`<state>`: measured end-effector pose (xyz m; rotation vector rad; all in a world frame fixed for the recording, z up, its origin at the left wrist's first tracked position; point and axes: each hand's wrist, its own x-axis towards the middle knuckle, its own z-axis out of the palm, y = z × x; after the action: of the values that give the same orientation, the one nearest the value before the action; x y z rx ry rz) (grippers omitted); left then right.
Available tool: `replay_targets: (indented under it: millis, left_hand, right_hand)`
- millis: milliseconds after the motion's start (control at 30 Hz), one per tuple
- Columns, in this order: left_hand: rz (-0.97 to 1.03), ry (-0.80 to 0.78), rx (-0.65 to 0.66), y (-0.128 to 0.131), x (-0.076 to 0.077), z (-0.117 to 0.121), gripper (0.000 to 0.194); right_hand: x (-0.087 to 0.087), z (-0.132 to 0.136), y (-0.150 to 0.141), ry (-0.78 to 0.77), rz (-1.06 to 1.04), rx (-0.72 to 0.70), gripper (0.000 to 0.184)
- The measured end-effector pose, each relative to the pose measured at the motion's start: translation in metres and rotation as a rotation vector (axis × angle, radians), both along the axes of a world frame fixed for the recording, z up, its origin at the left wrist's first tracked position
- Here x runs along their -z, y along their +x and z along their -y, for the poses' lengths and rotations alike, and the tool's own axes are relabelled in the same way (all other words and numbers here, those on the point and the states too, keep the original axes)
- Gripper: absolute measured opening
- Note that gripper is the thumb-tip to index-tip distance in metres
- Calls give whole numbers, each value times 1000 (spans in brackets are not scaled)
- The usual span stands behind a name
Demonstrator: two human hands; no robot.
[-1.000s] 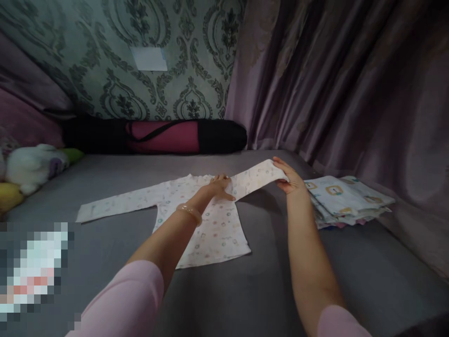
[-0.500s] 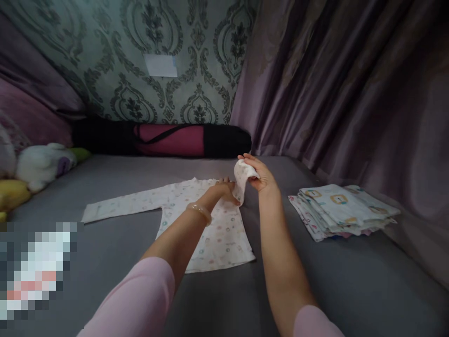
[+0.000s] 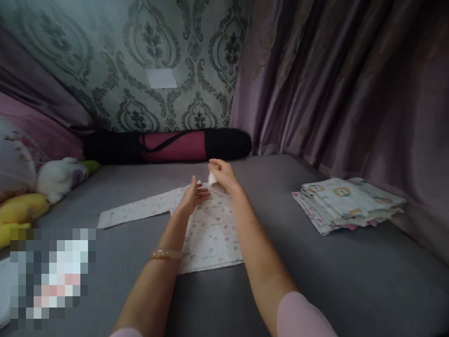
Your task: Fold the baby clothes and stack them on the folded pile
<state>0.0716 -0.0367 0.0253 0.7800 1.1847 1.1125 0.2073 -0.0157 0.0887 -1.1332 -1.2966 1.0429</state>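
Note:
A small white long-sleeved shirt [image 3: 213,234] with a tiny print lies spread on the grey bed. One sleeve [image 3: 136,208] stretches out flat to the left. My right hand [image 3: 224,175] is closed on the other sleeve and holds it raised over the collar area; most of that sleeve is hidden behind the hand. Just above the shirt's upper left part is my left hand [image 3: 194,195], thumb up and fingers apart, with nothing in it. Whether its fingertips touch the cloth I cannot tell.
A stack of folded printed clothes [image 3: 347,201] sits to the right. Along the wall lies a long black and pink bag [image 3: 171,146]. Plush toys [image 3: 59,178] are at the left, near a blurred-out patch. Curtains [image 3: 298,79] hang at the right.
My right hand has carried the sleeve leftward across the shirt's top. My left hand has lifted off the right shoulder and moved left, fingers apart. The view has shifted slightly.

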Motion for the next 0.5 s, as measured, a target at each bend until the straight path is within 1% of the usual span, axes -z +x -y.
replay_targets:
  millis: [67, 100, 133, 167, 267, 367, 433, 500]
  left_hand:
    - [81, -23, -5, -7, 3, 2, 63]
    - [102, -14, -3, -9, 5, 2, 64]
    - [108, -6, -2, -10, 7, 3, 63]
    - [94, -1, -6, -10, 9, 3, 61]
    - [-49, 14, -58, -10, 14, 3, 47]
    - [-172, 89, -77, -15, 18, 3, 39]
    - [-224, 143, -89, -21, 20, 4, 38]
    - [-314, 199, -130, -26, 21, 5, 36]
  right_hand:
    - [14, 1, -6, -78, 73, -133, 36]
    - [20, 2, -3, -116, 78, -151, 35]
    - [24, 3, 3, -146, 58, -121, 32]
    - [27, 3, 11, -169, 16, -59, 29]
    - [31, 3, 44, -211, -195, 168, 27]
    - [36, 4, 72, -216, -344, 336, 24]
    - [41, 3, 81, -226, -350, 408, 25]
    - [48, 2, 83, -231, -271, 427, 26]
